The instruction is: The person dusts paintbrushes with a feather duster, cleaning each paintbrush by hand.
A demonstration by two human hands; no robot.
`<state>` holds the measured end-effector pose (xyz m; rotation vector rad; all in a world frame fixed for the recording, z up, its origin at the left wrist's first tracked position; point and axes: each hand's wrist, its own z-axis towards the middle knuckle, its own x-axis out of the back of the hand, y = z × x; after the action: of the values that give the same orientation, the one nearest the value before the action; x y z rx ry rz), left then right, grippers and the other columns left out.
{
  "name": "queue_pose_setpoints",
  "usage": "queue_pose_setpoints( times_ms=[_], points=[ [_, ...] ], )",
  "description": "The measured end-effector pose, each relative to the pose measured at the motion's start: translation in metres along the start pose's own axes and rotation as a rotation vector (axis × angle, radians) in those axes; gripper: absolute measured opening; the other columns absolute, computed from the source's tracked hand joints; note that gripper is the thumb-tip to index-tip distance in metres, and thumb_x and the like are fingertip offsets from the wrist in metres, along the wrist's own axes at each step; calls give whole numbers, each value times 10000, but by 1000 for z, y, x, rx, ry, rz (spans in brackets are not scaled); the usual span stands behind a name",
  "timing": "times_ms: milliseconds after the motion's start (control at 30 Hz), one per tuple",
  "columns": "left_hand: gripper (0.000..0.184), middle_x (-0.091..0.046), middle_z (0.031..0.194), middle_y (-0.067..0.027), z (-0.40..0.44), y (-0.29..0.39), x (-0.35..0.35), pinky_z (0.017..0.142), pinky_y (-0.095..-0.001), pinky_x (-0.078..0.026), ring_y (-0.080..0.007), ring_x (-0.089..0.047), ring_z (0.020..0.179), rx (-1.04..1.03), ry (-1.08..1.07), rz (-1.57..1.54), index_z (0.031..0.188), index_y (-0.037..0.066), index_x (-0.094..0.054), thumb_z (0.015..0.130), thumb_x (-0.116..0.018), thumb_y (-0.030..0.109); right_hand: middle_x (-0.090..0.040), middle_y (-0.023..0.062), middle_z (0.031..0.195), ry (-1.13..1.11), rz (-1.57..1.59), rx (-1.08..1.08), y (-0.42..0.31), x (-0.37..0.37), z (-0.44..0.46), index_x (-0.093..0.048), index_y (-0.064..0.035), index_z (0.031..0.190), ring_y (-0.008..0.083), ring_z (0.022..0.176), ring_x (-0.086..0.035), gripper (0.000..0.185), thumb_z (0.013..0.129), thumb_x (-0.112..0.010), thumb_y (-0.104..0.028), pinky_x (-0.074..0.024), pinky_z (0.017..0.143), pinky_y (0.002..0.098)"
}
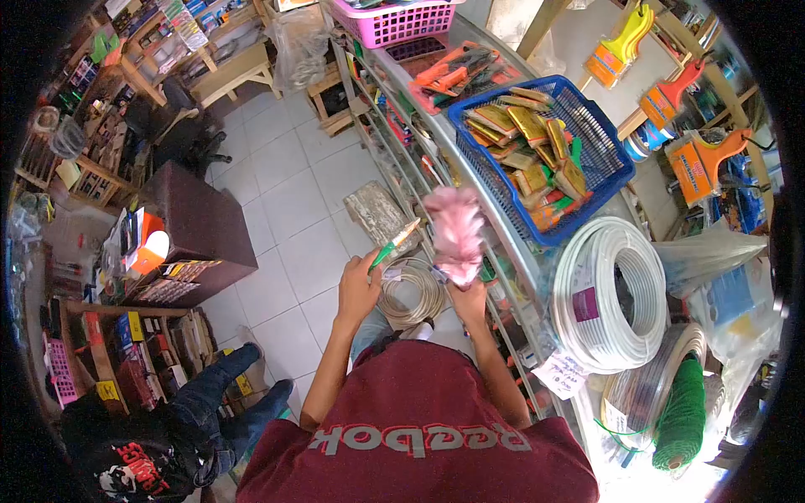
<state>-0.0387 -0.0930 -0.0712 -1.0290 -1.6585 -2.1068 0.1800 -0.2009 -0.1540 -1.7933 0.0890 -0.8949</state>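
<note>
My left hand is closed around the green handle of a small paintbrush, whose pale end points up and to the right. In my right hand is a fluffy pink duster, blurred by motion, its grip hidden by my fingers. The duster is held upright beside the edge of the glass counter. Just beyond it on the counter sits a blue basket with several packaged brushes inside.
White cable coils and a green twine spool lie on the counter at right. A pink basket stands at its far end. Large brushes hang at right. Another person is at lower left, near a brown cabinet.
</note>
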Motion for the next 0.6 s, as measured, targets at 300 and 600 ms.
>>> queue_pose_setpoints(
  times_ms=[300, 600],
  points=[
    [309, -536, 795, -164, -4, -2, 2, 705, -429, -443, -341, -535, 768, 32, -35, -3, 1184, 73, -598, 884, -564, 135, -664, 189, 745, 107, 92, 234, 5, 0, 1, -675, 11, 841, 288, 707, -684, 186, 682, -708, -79, -515, 639, 385],
    [307, -536, 790, -158, -8, -4, 5, 704, -423, -438, -327, -538, 788, 36, -19, -16, 1177, 88, -602, 874, -570, 126, -667, 213, 822, 10, 23, 192, 22, -5, 0, -662, 21, 898, 369, 751, -663, 254, 682, -712, -101, -516, 656, 407]
  ],
)
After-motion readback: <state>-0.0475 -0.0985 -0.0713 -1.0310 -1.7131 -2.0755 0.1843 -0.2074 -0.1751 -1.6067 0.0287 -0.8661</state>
